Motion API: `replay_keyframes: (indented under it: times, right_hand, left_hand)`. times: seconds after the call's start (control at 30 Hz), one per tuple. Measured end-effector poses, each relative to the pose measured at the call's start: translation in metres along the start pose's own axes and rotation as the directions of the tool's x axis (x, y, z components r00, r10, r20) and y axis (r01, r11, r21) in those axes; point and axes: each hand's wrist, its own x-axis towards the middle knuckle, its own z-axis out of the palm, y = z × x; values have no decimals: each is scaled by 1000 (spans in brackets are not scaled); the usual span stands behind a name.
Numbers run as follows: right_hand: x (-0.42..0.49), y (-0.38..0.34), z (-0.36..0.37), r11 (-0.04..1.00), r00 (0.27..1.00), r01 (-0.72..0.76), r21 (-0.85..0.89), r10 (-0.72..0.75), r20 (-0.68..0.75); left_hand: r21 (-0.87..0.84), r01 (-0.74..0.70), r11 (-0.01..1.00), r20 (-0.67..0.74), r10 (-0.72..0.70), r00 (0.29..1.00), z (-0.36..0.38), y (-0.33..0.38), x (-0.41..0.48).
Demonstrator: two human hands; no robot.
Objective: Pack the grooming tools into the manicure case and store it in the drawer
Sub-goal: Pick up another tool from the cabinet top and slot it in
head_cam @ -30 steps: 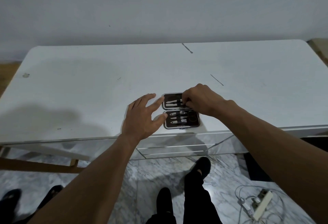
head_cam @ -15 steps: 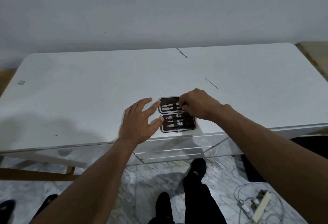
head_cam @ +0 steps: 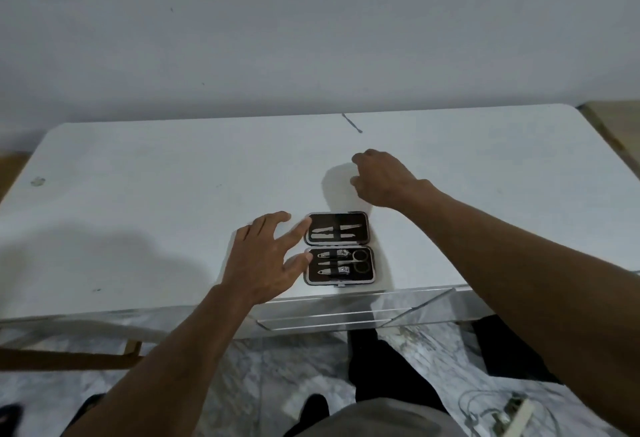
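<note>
One case (head_cam: 370,229), six tools (head_cam: 334,232) inside, two hands (head_cam: 266,260).

White table (head_cam: 138,194): open manicure case (head_cam: 362,220) near front, thin tool (head_cam: 352,123) rear.

The case (head_cam: 362,234) has dark matt lining and holds shiny metal tools (head_cam: 334,232); beneath it, the table (head_cam: 173,194) is smooth matt white, with a mirrored drawer front (head_cam: 346,312).

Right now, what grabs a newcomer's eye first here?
The open manicure case lies flat at the near edge of the white table, with metal tools strapped in both halves and scissors in the near half. The left hand is spread beside it, fingertips at the case's left edge. The right hand hovers over the table beyond the case, fingers curled, nothing visible in it.
</note>
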Motion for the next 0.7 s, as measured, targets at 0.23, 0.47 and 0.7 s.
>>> replay_keyframes:
  times: [0.23, 0.47, 0.7]
  right_hand:
    - [67, 5, 4, 998, 996, -68, 11, 67, 58]
    - [105, 10, 10, 995, 994, -86, -50, 89, 59]
    - [95, 19, 4, 995, 999, -10, -104, 5, -49]
  left_hand:
    - [-75, -28, 997, -26, 26, 999, 4, -2, 2]
    - [-85, 32, 996, 14, -31, 999, 1, 1, 5]
    - [-104, 44, 994, 3, -44, 999, -1, 3, 6]
